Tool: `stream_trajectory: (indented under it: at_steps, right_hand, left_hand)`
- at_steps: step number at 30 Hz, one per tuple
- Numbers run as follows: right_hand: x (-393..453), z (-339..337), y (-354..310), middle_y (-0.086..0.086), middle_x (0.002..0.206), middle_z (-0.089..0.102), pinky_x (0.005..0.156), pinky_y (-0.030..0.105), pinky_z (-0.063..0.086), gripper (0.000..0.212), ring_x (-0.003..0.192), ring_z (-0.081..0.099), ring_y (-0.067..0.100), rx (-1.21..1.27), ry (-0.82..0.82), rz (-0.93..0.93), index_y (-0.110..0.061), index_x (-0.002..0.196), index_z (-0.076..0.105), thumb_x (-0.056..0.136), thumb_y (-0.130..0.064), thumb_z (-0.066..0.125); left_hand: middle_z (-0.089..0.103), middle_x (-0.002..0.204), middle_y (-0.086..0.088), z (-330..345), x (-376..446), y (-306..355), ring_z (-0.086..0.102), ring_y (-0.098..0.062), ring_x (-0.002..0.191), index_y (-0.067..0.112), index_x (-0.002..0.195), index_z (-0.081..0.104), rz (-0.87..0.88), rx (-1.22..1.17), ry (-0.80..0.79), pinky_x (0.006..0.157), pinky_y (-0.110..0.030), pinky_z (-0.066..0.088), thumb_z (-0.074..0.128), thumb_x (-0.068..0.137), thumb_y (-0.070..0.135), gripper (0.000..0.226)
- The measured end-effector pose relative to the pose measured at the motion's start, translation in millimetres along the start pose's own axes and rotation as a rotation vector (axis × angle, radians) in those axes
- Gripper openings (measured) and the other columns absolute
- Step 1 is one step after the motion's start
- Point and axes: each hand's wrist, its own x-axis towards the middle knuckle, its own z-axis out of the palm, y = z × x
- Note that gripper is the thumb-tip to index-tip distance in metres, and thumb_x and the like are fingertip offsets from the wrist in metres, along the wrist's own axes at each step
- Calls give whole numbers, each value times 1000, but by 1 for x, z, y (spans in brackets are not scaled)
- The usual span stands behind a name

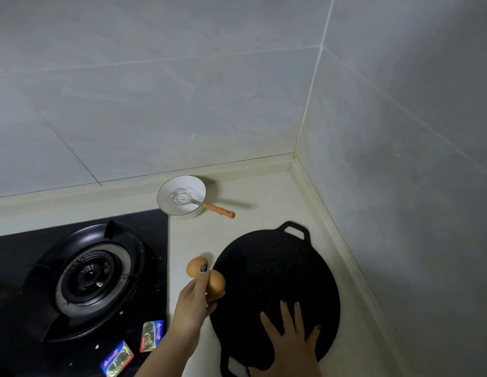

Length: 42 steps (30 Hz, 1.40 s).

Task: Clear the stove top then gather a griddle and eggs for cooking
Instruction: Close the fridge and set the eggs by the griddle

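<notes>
Two smooth brown eggs [205,277] in L hand [192,303]; R hand [292,341] flat on round black griddle [275,270]

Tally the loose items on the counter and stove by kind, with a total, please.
Eggs: 2, both held in the left hand
Griddle: 1, under the right hand
Bowl: 1
Whisk: 1, in the bowl
Butter packets: 2, on the stove
Total: 7

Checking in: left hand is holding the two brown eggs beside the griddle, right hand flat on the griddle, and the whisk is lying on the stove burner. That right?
Not quite. The whisk is not on the burner; the head view shows it resting in the white bowl on the counter behind the stove. The rest holds: left hand grips two eggs beside the griddle, right hand flat on it.
</notes>
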Motion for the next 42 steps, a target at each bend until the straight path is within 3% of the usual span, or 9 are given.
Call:
stream_trajectory:
  at_steps: [3,5,7,9,11,18,25,38,42]
  right_hand:
    - [10,-8,29,5,131,47,69,71,43,109,148,-11,28,-86,-62,-47,-48,129,43,34,-100,29]
    - [17,-23,41,5,139,44,90,73,22,119,148,-9,29,-113,-129,-116,-52,144,20,36,-100,33]
    - [26,-41,47,4,157,21,100,74,9,113,146,-9,27,-181,-192,-217,-53,144,4,48,-93,46]
    - [39,-58,49,-7,155,-17,106,73,-9,101,143,-23,23,-86,-278,-239,-52,145,10,62,-75,64]
    - [53,-73,54,-9,155,-21,106,68,-18,99,142,-28,22,-60,-382,-241,-49,146,18,64,-67,70]
    - [107,-94,65,-6,160,-15,108,66,-15,100,144,-25,19,-77,-395,-254,-46,146,25,62,-58,78]
    - [151,-110,51,-6,160,-13,109,65,-14,102,144,-25,20,-111,-395,-255,-46,146,25,60,-59,78]
    - [172,-119,43,-3,160,-18,112,65,-10,107,143,-27,24,-198,-448,-247,-46,149,16,62,-60,77]
    - [160,-127,25,-9,159,3,115,55,-8,94,148,-12,20,-93,-317,-281,-39,150,20,72,-61,69]
  left_hand:
    - [66,108,-8,4,4,-5,66,-23,100,19,107,60,2,45,-11,92,-35,47,43,100,38,26]
    - [66,112,-9,6,7,-6,66,-23,102,17,112,59,1,71,-24,90,-34,47,42,101,38,30]
    - [66,110,-8,7,9,-5,68,-23,99,17,112,59,-3,71,-27,86,-32,48,41,101,38,29]
    - [67,108,-8,7,11,-4,70,-23,95,18,113,58,-5,56,-34,80,-31,51,42,101,37,28]
    - [68,103,-7,6,12,-2,71,-23,92,17,108,61,-6,43,-33,78,-32,53,43,101,35,26]
    - [68,103,-14,-2,22,2,68,-29,97,19,93,62,-26,-10,28,84,-39,52,47,100,31,21]
    - [66,106,-13,-12,35,7,70,-28,93,14,107,61,-7,-17,43,77,-36,55,46,100,32,24]
    - [69,101,-15,-19,41,9,69,-29,94,16,95,64,-19,-130,99,74,-35,53,47,98,38,28]
    - [69,102,-12,-15,36,10,68,-26,95,16,103,67,-35,-129,46,74,-31,52,51,97,34,24]
